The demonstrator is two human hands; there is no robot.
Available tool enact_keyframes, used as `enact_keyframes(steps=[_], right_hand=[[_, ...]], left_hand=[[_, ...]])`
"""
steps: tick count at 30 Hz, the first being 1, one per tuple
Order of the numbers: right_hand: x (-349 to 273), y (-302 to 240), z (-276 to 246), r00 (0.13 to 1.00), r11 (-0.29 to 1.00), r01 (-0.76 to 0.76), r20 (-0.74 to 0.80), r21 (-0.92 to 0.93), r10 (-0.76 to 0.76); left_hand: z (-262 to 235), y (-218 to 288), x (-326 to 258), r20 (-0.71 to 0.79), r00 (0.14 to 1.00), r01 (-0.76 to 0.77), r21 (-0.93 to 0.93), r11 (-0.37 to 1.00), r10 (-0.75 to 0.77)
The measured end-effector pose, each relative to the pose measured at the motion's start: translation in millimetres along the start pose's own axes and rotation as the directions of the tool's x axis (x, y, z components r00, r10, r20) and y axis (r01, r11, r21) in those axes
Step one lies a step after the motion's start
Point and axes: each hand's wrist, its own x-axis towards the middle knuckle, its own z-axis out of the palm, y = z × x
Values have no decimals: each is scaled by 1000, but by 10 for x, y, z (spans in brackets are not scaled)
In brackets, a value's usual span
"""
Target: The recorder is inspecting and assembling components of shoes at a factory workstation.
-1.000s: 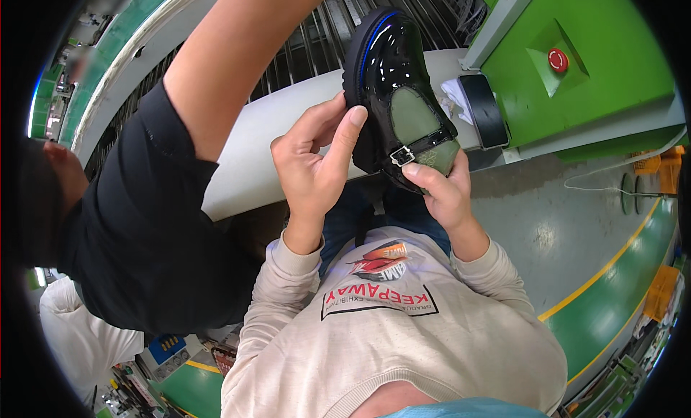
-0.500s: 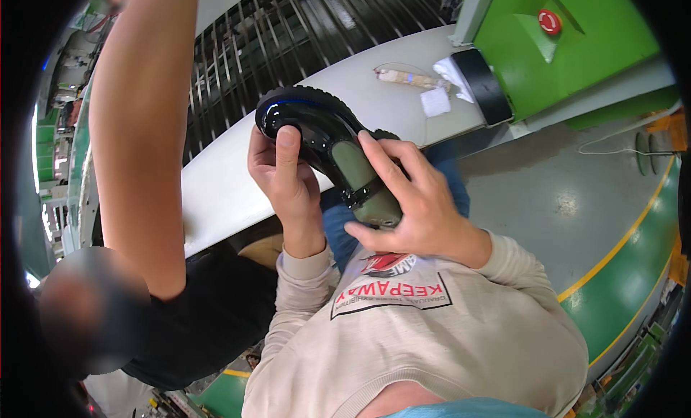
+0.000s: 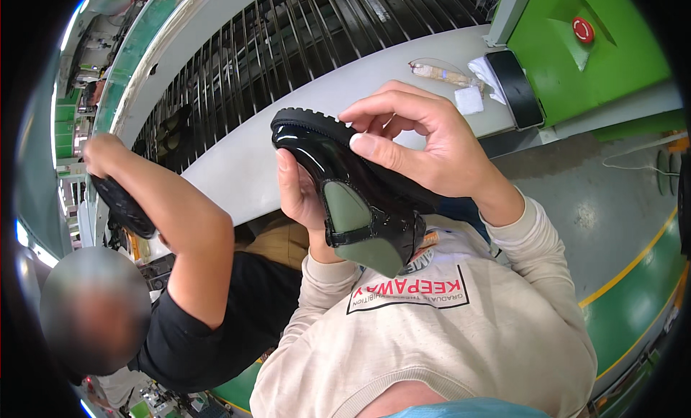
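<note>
A glossy black shoe [image 3: 299,141] with olive-green panels, a thin strap and a thick ridged sole is tilted in front of my chest, toe pointing up and away. My left hand [image 3: 299,191] grips it from the left side, thumb on the upper near the toe; its other fingers are mostly hidden behind the shoe. Over the sole's right edge, my right hand [image 3: 425,141] is bent, with index fingertip and thumb closed on the rim of the sole. The heel end hangs low near my shirt.
A white ledge [image 3: 252,180] borders a conveyor of metal rods [image 3: 288,51]. On it lie a taped stick [image 3: 443,74], a white pad [image 3: 468,100] and a black block [image 3: 515,90]. A green machine [image 3: 612,51] has a red button. At left, a co-worker holds a dark shoe [image 3: 122,205].
The shoe has turned so its sole edge faces right and its heel hangs lower. My right hand has moved from the heel to the sole's rim. The co-worker's arm has lowered.
</note>
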Motion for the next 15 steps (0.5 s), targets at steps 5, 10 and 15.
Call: enact_keyframes(steps=[5, 10, 15], right_hand=[[53, -27, 59, 998, 1000, 0, 65, -15, 1], [91, 32, 58, 995, 999, 13, 103, -36, -9], [82, 16, 58, 994, 980, 93, 74, -178, -81]], left_hand=[[-5, 14, -47, 41, 999, 27, -76, 997, -24], [-66, 42, -54, 67, 998, 27, -85, 996, -21], [-16, 5, 24, 49, 999, 1, 11, 1000, -2]])
